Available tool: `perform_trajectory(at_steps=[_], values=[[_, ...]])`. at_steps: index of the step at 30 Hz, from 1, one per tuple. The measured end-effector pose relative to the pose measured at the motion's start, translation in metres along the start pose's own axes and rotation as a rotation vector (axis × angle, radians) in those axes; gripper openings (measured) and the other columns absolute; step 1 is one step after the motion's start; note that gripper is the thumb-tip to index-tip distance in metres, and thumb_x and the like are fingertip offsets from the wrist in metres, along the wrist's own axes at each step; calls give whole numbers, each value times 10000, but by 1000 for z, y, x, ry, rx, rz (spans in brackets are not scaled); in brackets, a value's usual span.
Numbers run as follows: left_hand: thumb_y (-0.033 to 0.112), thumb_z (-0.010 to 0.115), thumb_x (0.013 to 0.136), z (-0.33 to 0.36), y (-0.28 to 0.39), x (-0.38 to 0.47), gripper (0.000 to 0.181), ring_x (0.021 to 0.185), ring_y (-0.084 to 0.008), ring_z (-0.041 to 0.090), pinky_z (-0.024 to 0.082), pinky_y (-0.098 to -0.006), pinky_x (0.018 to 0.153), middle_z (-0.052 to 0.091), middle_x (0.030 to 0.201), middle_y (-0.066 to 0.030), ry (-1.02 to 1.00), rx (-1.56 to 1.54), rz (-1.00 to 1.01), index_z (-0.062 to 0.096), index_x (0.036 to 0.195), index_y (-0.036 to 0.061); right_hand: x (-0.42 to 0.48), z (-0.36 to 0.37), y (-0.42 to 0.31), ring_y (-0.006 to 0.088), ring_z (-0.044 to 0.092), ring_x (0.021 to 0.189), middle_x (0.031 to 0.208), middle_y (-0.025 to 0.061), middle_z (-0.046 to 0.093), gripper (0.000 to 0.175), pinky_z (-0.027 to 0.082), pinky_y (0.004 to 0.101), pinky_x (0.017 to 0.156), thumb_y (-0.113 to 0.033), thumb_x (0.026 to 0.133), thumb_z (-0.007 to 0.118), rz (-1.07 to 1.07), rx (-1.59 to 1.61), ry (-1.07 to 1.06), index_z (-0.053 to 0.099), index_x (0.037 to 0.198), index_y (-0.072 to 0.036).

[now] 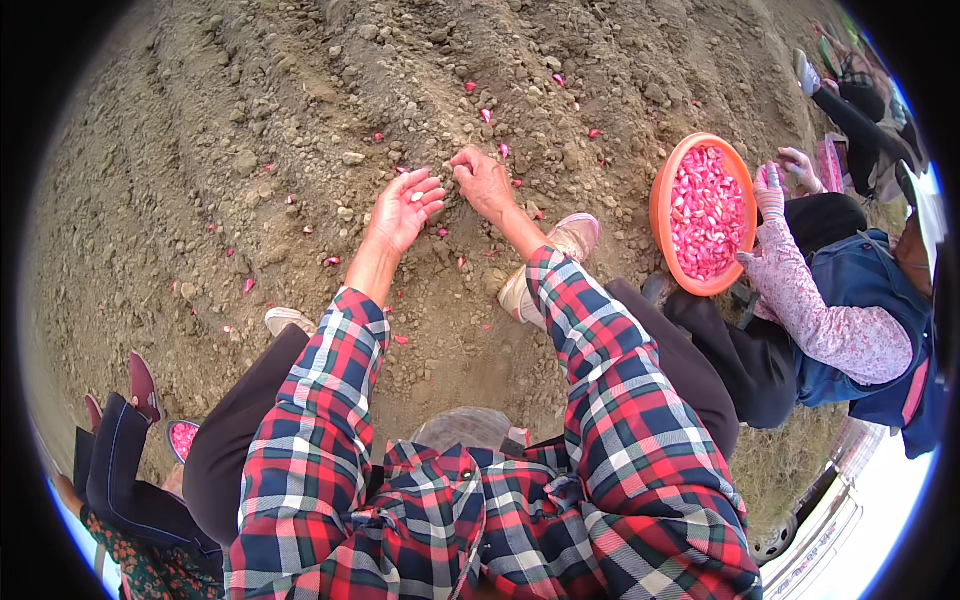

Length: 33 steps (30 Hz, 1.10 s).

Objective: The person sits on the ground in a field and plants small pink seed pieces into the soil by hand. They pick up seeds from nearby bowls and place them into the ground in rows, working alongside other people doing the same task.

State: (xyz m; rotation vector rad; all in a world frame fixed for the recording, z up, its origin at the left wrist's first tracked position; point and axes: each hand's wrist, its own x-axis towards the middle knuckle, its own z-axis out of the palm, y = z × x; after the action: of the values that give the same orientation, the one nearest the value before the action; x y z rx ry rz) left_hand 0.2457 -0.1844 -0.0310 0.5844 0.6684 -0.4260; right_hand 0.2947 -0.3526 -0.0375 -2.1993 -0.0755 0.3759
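Palm up, my left hand (406,208) is held over the tilled soil (315,120) with a small pale clove (417,197) lying at the base of its fingers. Just to the right, my right hand (484,182) is turned back up with its fingers bent together; whether something is between the fingertips cannot be seen. Pink-coated garlic cloves (486,115) are scattered in the soil beyond and around both hands. An orange plastic bowl (657,199) full of the same pink cloves stands to the right, away from my hands.
A co-worker in a blue vest (847,277) sits close on the right, gloved hands beside the bowl. Another person's legs (112,457) and a smaller bowl of pink cloves (182,439) are at lower left. More people sit at upper right. My shoes (574,236) rest on the soil.
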Motion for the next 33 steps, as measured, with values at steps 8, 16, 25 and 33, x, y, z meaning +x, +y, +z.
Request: perform_trajectory(at_steps=[8, 16, 25, 33], values=[[264, 542, 903, 1, -12, -78, 389, 853, -232, 637, 541, -359, 768, 632, 1018, -150, -46, 136, 71, 533, 1163, -25, -8, -70, -31, 109, 621, 580, 747, 38, 654, 230, 498, 271, 558, -187, 824, 546, 36, -105, -144, 639, 977, -43], [315, 568, 862, 6, -91, -173, 396, 926, -199, 606, 497, -326, 788, 616, 1092, -117, -200, 1352, -76, 584, 1180, 80, -54, -115, -87, 143, 656, 603, 767, 64, 676, 241, 515, 287, 623, -203, 800, 552, -16, -52, -74, 656, 950, -45], [204, 528, 852, 76, 8, -326, 377, 998, -238, 593, 461, -340, 849, 604, 1078, -128, -416, 1247, 400, 534, 1183, 21, -57, -132, -55, 227, 646, 732, 796, 91, 663, 247, 497, 359, 694, -220, 793, 542, -132, -488, 130, 646, 1000, -135], [159, 574, 828, 106, 107, -359, 407, 968, -281, 596, 467, -366, 835, 596, 1061, -143, -107, 1520, 339, 526, 1211, 31, 13, -85, -18, 326, 588, 1015, 1081, 134, 589, 254, 486, 440, 840, -198, 860, 504, -7, -567, 13, 610, 1089, -228]])
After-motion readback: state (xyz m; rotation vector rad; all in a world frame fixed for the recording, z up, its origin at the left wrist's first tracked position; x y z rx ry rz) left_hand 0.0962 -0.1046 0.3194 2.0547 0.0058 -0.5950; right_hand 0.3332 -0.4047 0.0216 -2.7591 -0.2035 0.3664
